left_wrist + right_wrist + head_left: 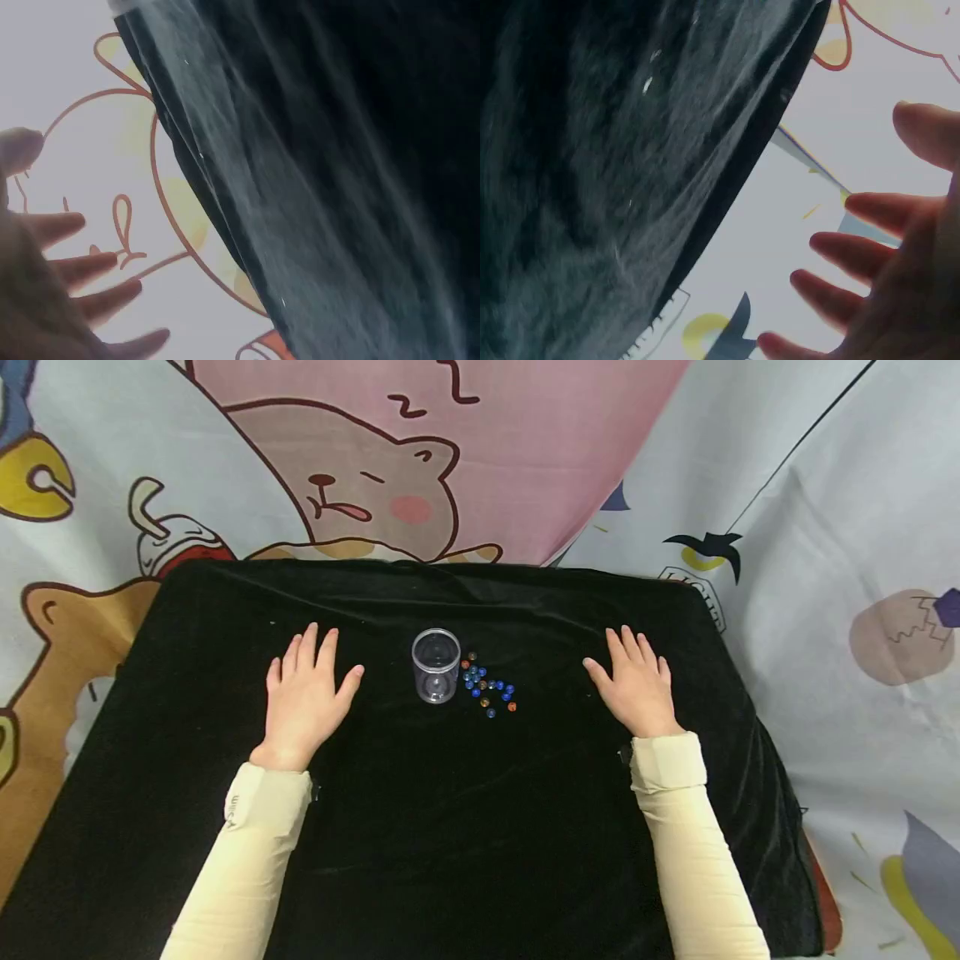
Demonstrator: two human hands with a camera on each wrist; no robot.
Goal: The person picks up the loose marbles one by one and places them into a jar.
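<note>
Near the middle of the black-covered table stands a clear round plastic jar (436, 667), upright, its top facing up. Close against its right side lies a loose scatter of small glass marbles (500, 686), mostly blue with some orange and amber ones. My left hand (302, 700) is to the left of the jar, palm down, fingers straight and thumb spread. Off to the right of the marbles, my right hand (639, 686) is held the same way. Both hold nothing. In the wrist views, the left fingers (97, 304) and the right fingers (840, 300) appear extended.
A black velvety cloth (465, 843) with soft folds covers the table. Behind it hangs a pale curtain (825, 527) printed with cartoon animals. At the lower right, a reddish-brown edge (825, 902) shows from under the cloth.
</note>
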